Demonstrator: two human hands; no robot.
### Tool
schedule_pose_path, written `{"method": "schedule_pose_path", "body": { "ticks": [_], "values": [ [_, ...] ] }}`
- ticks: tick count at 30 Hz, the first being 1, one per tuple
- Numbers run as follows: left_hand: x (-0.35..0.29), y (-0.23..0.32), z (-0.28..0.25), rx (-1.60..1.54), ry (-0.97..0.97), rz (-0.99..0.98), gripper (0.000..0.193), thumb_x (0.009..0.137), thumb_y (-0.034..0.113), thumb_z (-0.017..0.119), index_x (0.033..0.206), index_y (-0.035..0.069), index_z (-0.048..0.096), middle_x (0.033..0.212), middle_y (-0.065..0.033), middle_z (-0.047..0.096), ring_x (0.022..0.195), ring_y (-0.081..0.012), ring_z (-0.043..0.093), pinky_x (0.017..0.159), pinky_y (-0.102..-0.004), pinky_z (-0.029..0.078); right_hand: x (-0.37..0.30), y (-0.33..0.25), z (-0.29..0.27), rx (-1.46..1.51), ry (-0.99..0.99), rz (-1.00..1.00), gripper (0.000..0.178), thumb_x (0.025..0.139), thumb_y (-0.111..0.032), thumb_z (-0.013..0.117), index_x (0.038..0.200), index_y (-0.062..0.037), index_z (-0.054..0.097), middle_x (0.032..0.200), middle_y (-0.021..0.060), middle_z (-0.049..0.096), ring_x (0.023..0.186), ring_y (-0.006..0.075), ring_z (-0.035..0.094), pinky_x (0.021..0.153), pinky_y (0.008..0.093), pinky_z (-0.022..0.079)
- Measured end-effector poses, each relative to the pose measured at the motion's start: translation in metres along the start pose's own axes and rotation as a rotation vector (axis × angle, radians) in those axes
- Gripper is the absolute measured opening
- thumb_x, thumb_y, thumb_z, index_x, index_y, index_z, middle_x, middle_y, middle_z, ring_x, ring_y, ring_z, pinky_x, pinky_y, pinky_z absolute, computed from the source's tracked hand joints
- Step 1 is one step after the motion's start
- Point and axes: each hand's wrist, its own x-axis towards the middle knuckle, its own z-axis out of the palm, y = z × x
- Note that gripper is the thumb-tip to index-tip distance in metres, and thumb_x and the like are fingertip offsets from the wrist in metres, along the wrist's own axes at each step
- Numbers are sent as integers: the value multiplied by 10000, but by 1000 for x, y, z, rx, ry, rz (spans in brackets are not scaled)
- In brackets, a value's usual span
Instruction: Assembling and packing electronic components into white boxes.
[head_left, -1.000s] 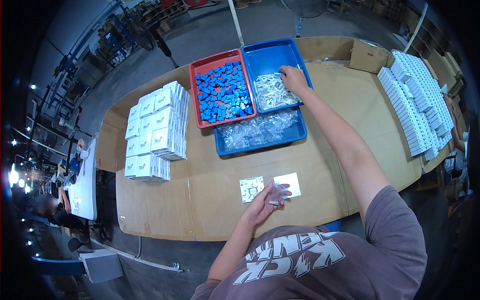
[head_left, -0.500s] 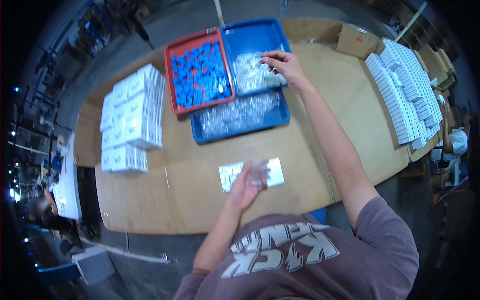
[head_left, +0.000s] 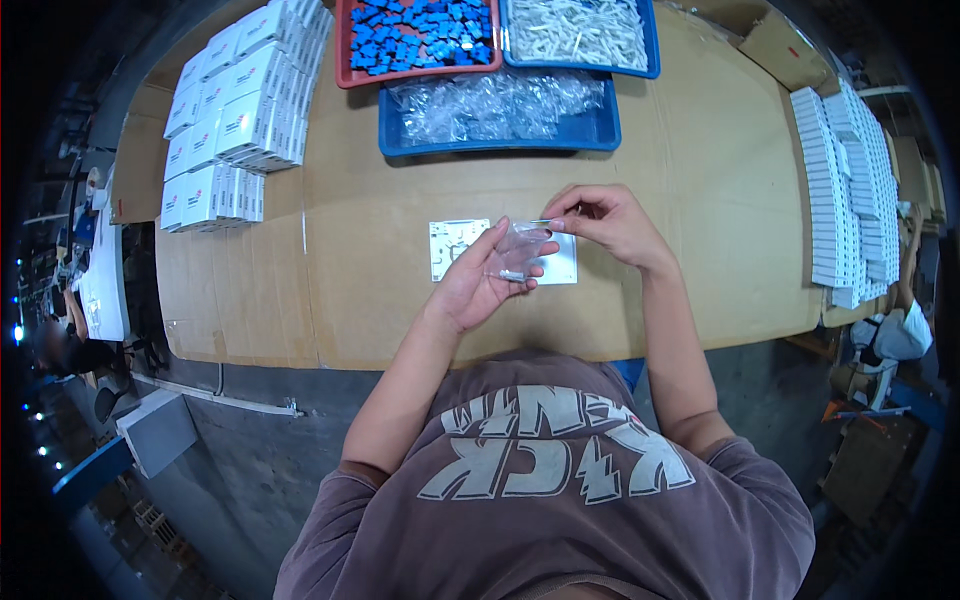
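A small clear plastic bag (head_left: pixel 517 250) lies across the fingers of my left hand (head_left: pixel 478 283), held under the thumb. Something small and whitish shows at the bag's lower end. At the bag's upper edge, my right hand (head_left: pixel 612 228) pinches thumb and forefinger together. A thin whitish sliver shows at those fingertips; its exact kind is too small to tell. Beneath both hands, a white sheet with printed drawings (head_left: pixel 450 240) lies on the cardboard-covered table (head_left: pixel 380 270), partly hidden by the hands and bag.
Ahead stand a red tray of blue pieces (head_left: pixel 343 72), a blue tray of white pieces (head_left: pixel 653 62) and a blue tray of clear bags (head_left: pixel 385 140). Stacked white boxes (head_left: pixel 245 125) rise at left, with rows of small white boxes (head_left: pixel 845 200) at right. A co-worker (head_left: pixel 885 335) is far right.
My right hand has come back from the blue tray of white pieces to the bag in my left hand. The view has shifted, so the trays now sit higher in the picture.
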Motion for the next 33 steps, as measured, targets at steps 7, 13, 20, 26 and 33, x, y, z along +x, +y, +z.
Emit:
{"method": "schedule_pose_path", "body": {
  "ticks": [7, 13, 20, 26, 33],
  "values": [
    [6, -2, 21, 320, -5, -30, 506, 1133, 422, 447, 1360, -7, 591, 1243, -222, 726, 900, -189, 728, 851, -357, 617, 17, -12, -8, -188, -367, -59, 81, 869, -4, 762, 947, 6, 782, 1163, 86, 738, 1036, 164, 674, 913, 313, 525],
    [-7, -2, 6, 347, 35, -15, 506, 1123, 410, 489, 1305, -44, 617, 1230, -224, 731, 911, -195, 736, 846, -343, 616, 30, -9, 10, -258, -509, -30, 77, 819, 0, 758, 892, 20, 771, 1162, 85, 744, 1031, 194, 676, 948, 343, 524],
    [-18, -5, -5, 318, 98, 13, 511, 1118, 417, 501, 1304, -44, 620, 1215, -223, 735, 901, -193, 731, 828, -336, 611, 35, -7, 28, -288, -533, -61, 88, 817, -11, 752, 895, 25, 772, 1169, 94, 752, 1009, 200, 686, 930, 343, 534],
    [-18, -5, -6, 298, 53, 0, 493, 1122, 419, 487, 1302, -21, 618, 1207, -220, 735, 871, -199, 724, 825, -344, 610, 30, -12, 26, -373, -553, -82, 131, 901, -37, 724, 1003, 28, 775, 1206, 109, 748, 1069, 180, 677, 956, 352, 531],
    [-15, 6, -5, 188, -16, 53, 437, 1128, 392, 471, 1370, 37, 552, 1196, -208, 733, 900, -220, 738, 841, -363, 617, 20, -25, 32, -168, -459, -44, 363, 1112, -244, 536, 1159, 56, 735, 1376, 140, 680, 1100, 205, 648, 998, 351, 505]
  ]
}}
